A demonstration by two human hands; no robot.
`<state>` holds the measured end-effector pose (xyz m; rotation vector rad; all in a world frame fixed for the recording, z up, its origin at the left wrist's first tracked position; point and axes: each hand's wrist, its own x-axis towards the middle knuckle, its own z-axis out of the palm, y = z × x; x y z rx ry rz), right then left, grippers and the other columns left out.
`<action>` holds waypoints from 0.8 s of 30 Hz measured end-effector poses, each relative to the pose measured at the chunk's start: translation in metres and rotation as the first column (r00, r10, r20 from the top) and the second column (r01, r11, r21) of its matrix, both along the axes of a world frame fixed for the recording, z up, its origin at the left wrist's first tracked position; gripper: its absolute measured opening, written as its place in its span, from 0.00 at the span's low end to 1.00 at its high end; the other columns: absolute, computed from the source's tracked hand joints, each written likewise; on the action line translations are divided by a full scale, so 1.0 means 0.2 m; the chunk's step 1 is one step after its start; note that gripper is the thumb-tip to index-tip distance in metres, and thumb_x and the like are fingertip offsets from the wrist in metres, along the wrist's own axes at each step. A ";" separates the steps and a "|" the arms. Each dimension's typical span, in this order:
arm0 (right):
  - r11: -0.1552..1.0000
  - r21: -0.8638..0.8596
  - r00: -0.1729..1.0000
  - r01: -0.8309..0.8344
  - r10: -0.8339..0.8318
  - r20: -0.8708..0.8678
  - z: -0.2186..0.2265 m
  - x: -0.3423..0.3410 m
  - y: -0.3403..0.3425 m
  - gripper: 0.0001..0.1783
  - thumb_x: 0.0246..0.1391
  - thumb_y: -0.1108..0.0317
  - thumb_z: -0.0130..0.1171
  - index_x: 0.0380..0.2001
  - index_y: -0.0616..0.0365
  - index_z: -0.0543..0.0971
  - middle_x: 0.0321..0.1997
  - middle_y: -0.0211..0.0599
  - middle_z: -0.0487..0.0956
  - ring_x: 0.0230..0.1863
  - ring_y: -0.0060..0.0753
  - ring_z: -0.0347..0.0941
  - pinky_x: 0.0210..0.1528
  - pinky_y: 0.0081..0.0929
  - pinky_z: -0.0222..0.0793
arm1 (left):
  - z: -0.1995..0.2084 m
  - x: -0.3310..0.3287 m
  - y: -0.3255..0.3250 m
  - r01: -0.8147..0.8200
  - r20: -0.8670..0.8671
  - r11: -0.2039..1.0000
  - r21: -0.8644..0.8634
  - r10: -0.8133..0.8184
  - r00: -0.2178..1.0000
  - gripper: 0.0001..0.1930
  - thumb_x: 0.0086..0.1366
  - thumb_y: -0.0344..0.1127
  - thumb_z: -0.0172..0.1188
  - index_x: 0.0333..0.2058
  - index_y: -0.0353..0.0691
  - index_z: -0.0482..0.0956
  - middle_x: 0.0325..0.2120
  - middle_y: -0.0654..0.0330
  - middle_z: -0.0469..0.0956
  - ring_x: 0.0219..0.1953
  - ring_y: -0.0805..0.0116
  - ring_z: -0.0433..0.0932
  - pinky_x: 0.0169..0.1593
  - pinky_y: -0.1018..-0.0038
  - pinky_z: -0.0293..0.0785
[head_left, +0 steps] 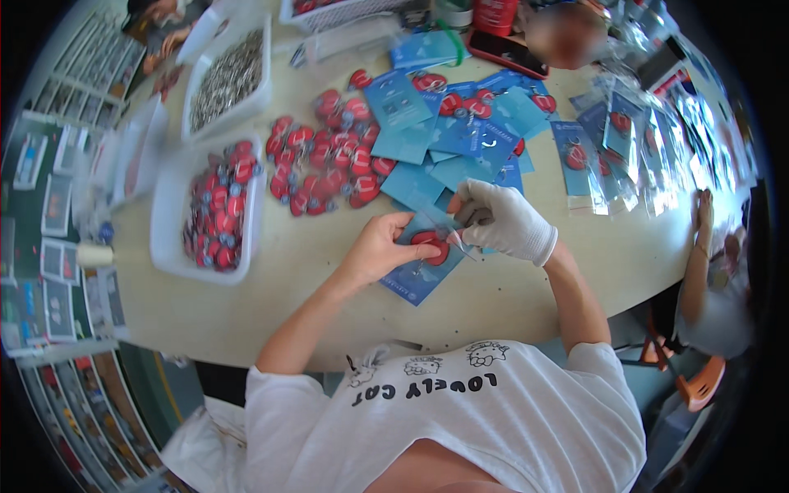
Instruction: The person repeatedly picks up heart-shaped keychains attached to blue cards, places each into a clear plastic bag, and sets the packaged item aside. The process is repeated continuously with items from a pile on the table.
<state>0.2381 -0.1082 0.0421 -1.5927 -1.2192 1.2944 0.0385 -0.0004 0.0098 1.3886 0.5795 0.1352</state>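
Observation:
My bare left hand (378,251) pinches a red charm (436,246) against a blue backing card (415,283), near the front of the table. Just right of it, my right hand (505,222), in a white glove, has its fingers curled together at the charm's edge. Something thin and pale sticks out below those fingertips, too small to name. Beyond both hands lies a loose spread of blue cards (403,140) with several red charms on them. To the left of the cards is a heap of red charms (325,160) with metal parts.
A white bin of red charms (255,189) stands at left, with a bin of metal clasps (267,74) behind it. Clear-bagged cards (649,156) lie at right. A red-cased phone (509,54) rests at the back. Another person's arm (699,263) is at the right edge.

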 end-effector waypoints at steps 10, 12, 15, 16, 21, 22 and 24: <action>0.937 0.289 0.968 -0.195 0.136 0.213 -0.03 0.03 -0.11 0.09 0.42 0.74 0.57 0.31 0.58 0.82 0.28 0.39 0.81 0.27 0.42 0.77 0.31 0.30 0.71 | 0.06 0.05 -0.06 0.091 -0.106 0.995 0.044 -0.086 0.991 0.24 0.53 0.25 0.66 0.50 0.34 0.71 0.33 0.62 0.79 0.30 0.85 0.75 0.28 0.83 0.73; 0.910 0.406 0.974 -0.083 -0.013 0.226 -0.03 0.07 -0.13 0.13 0.44 0.73 0.57 0.36 0.57 0.80 0.30 0.40 0.81 0.30 0.42 0.78 0.34 0.30 0.71 | 0.07 0.05 -0.06 0.086 -0.080 0.995 0.057 -0.081 0.994 0.25 0.53 0.26 0.66 0.50 0.36 0.71 0.31 0.62 0.79 0.30 0.85 0.74 0.28 0.81 0.73; 0.944 0.329 0.994 -0.033 -0.003 0.107 0.01 0.12 -0.17 0.17 0.47 0.73 0.57 0.43 0.57 0.78 0.33 0.41 0.81 0.33 0.41 0.78 0.38 0.30 0.71 | 0.21 0.15 -0.06 0.148 -0.193 0.948 0.282 -0.095 0.976 0.24 0.53 0.23 0.66 0.49 0.36 0.69 0.30 0.60 0.80 0.29 0.82 0.76 0.30 0.83 0.72; 0.966 0.254 0.999 -0.043 0.033 0.042 0.04 0.12 -0.19 0.18 0.48 0.73 0.56 0.45 0.58 0.77 0.34 0.41 0.81 0.34 0.41 0.78 0.39 0.30 0.71 | 0.25 0.19 -0.06 0.159 -0.158 0.917 0.365 -0.108 0.982 0.25 0.53 0.25 0.66 0.50 0.37 0.69 0.30 0.61 0.80 0.28 0.82 0.75 0.30 0.82 0.71; 0.951 0.160 0.958 0.265 -0.278 0.070 0.03 0.24 -0.27 0.20 0.49 0.76 0.55 0.48 0.63 0.75 0.33 0.35 0.80 0.33 0.25 0.76 0.38 0.22 0.71 | 0.30 0.36 0.05 -0.014 0.085 0.605 0.796 -0.089 0.992 0.27 0.55 0.36 0.67 0.51 0.40 0.66 0.38 0.56 0.78 0.42 0.73 0.76 0.45 0.74 0.71; 0.923 0.157 0.929 0.351 -0.364 0.062 0.01 0.34 -0.32 0.20 0.49 0.77 0.55 0.48 0.64 0.75 0.34 0.33 0.79 0.34 0.22 0.75 0.37 0.20 0.71 | 0.30 0.40 0.11 -0.123 0.206 0.481 0.868 -0.123 0.971 0.28 0.56 0.38 0.67 0.52 0.40 0.65 0.41 0.55 0.77 0.45 0.71 0.76 0.48 0.72 0.70; 0.654 0.314 0.711 0.688 -0.694 -0.114 -0.06 0.55 -0.47 0.18 0.52 0.77 0.54 0.49 0.64 0.75 0.38 0.32 0.78 0.34 0.20 0.74 0.37 0.19 0.70 | 0.35 0.45 0.27 -0.205 0.243 0.580 0.788 0.012 0.970 0.28 0.55 0.41 0.67 0.52 0.39 0.67 0.48 0.51 0.73 0.54 0.63 0.71 0.54 0.67 0.66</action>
